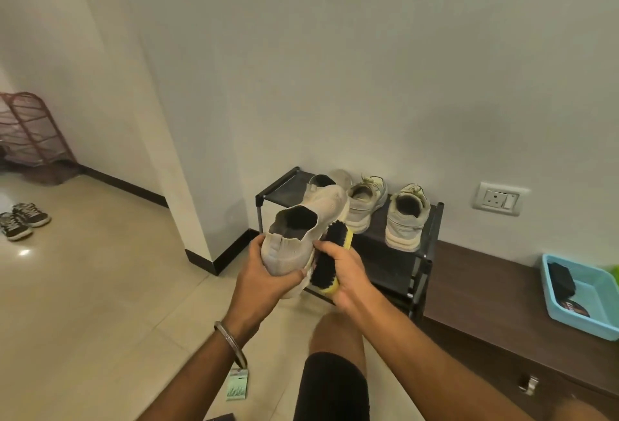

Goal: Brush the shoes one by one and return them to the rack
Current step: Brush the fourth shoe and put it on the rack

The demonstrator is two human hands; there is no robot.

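Gripped at the heel by the left hand, a beige knit slip-on shoe is held in the air in front of the rack, toe pointing away toward the wall; the fingers curl under the sole and the thumb lies against the heel. Right hand is wrapped round a yellow-backed shoe brush with black bristles, whose bristle face lies against the right side of the held shoe. A metal bangle circles the left wrist.

Behind the hands stands a low black metal-framed shoe rack against the wall. On its top shelf sit a second beige knit shoe, partly hidden by the held one, and a pair of pale lace-up sneakers, heels toward the viewer.

To the right, a dark brown wooden cabinet carries a light blue plastic tray holding a black object. A white wall socket is mounted above. On the tiled floor at far left lie a pair of dark patterned sneakers, near a reddish wire rack.
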